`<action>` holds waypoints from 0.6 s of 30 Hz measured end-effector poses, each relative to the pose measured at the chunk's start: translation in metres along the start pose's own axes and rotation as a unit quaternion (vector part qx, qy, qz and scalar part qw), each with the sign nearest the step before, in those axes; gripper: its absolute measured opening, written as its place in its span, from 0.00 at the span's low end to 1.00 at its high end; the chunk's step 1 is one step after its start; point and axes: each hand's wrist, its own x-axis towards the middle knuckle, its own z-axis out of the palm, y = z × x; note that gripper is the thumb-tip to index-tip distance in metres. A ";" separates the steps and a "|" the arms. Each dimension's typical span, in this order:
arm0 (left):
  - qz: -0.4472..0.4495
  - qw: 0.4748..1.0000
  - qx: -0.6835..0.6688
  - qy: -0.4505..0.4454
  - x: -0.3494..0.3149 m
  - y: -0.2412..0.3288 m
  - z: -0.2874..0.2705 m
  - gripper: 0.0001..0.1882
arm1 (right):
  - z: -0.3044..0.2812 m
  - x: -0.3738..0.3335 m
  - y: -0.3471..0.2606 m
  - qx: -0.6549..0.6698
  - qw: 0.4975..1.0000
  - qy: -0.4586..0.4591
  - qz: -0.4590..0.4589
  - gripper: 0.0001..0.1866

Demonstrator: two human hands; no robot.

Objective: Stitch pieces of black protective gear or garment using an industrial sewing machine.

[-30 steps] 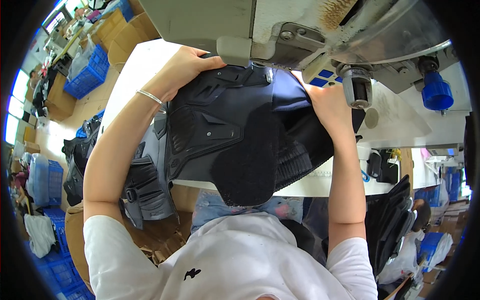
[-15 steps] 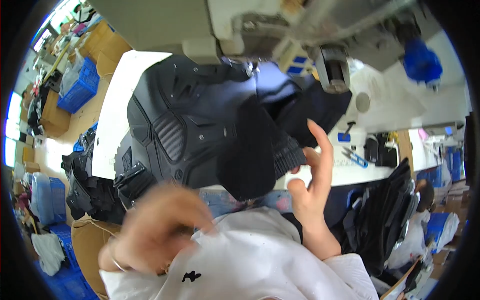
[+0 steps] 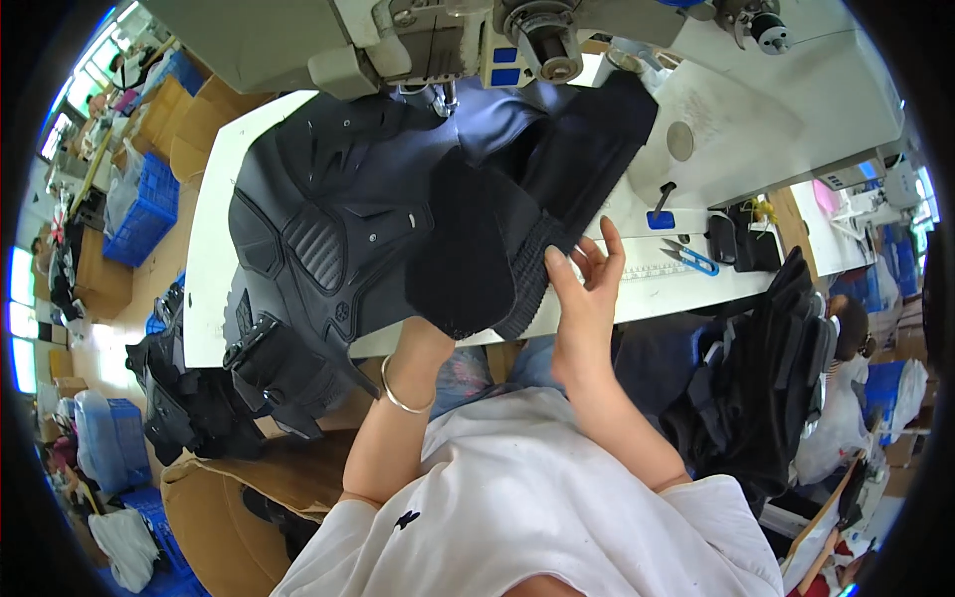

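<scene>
A large black moulded piece, looking like a backpack shell [image 3: 338, 199], lies on the white table under the sewing machine's needle area [image 3: 448, 99]. A flat rounded black flap [image 3: 458, 264] hangs at its near side, with a ribbed black strip [image 3: 527, 284] along its right edge. My left hand [image 3: 426, 336] reaches beneath the flap; only its wrist end shows and the fingers are hidden. Beside the ribbed strip is my right hand [image 3: 587, 289], fingers apart, its thumb at the strip's edge.
Blue-handled thread snips [image 3: 696, 259] and a black case [image 3: 758, 244] lie on the table [image 3: 204, 298] at right. Dark fabric pieces [image 3: 766, 378] hang at the near right. A cardboard box [image 3: 214, 517] stands at lower left, with blue crates [image 3: 144, 214] beyond.
My left hand has moved forward from above my lap to under the flap. My right hand has shifted slightly left, staying by the ribbed strip. The view has tilted.
</scene>
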 end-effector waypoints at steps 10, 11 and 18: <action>0.177 0.842 0.510 0.014 -0.050 0.055 0.004 0.20 | -0.012 0.018 -0.021 0.166 0.953 -0.227 0.110 0.32; 0.121 0.873 0.466 0.069 -0.054 0.067 0.011 0.24 | -0.013 0.021 -0.016 0.144 0.961 -0.218 0.085 0.31; 0.368 0.658 0.648 0.104 -0.023 0.147 0.023 0.18 | 0.007 0.012 0.020 0.250 0.944 -0.179 0.116 0.29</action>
